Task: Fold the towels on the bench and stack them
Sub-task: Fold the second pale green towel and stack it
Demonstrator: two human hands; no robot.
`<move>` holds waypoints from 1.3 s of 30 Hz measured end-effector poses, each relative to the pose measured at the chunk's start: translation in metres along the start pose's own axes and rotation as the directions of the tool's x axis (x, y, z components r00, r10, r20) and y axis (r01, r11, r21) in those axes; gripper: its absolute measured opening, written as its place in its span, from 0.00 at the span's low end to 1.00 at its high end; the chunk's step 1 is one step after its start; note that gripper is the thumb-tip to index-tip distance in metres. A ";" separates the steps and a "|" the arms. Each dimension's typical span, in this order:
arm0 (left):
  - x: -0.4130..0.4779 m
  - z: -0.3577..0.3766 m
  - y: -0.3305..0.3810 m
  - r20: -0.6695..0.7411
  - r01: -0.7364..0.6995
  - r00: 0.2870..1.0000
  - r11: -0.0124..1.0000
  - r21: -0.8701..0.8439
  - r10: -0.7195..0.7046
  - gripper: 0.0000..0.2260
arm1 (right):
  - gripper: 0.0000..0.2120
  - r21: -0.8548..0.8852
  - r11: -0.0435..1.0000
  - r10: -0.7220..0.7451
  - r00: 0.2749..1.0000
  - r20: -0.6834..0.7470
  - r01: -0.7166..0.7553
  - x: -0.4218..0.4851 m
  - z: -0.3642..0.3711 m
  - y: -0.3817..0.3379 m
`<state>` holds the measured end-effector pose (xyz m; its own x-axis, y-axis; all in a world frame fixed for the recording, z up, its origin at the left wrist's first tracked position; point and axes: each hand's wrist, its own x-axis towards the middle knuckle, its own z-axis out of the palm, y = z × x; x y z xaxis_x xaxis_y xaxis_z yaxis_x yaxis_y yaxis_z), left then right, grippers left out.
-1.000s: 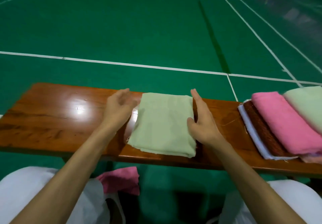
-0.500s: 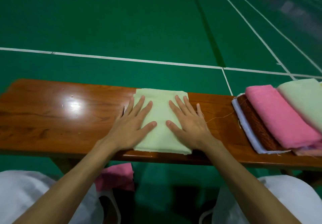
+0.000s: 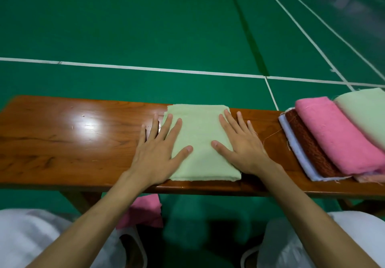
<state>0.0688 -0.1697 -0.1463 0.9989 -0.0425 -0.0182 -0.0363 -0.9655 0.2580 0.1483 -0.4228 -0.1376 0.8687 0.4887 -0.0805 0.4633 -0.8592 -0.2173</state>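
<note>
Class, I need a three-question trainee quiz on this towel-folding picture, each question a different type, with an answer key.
1. True or false: both hands lie flat on the folded green towel.
2. Multiple choice: the pink towel on the bench lies
A. under the left hand
B. in the overlapping row at the right end
C. alone at the left end
3. Fill in: between the white towel and the pink one lies a ____ towel.

Key: 1 true; 2 B; 3 brown. The right hand presses the green towel's right edge.
</note>
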 end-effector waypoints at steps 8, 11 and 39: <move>-0.022 -0.012 -0.003 -0.186 -0.215 0.967 0.951 -0.221 0.175 0.28 | 0.37 0.308 0.944 -0.063 0.979 -0.195 0.122 -0.034 -0.010 -0.014; -0.036 -0.009 -0.005 -0.236 -0.297 0.941 0.926 -0.233 0.242 0.24 | 0.42 0.211 0.943 -0.205 0.950 -0.234 0.256 -0.059 -0.003 -0.018; -0.015 -0.036 0.016 0.058 0.155 0.978 0.509 -0.847 -0.200 0.07 | 0.20 0.764 0.644 0.210 0.967 -0.143 -0.027 -0.052 -0.024 0.000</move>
<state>0.0547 -0.1748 -0.1069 0.9826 0.1369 -0.1257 0.1602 -0.2804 0.9464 0.1072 -0.4522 -0.1101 0.9624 0.2711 0.0152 0.1410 -0.4510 -0.8813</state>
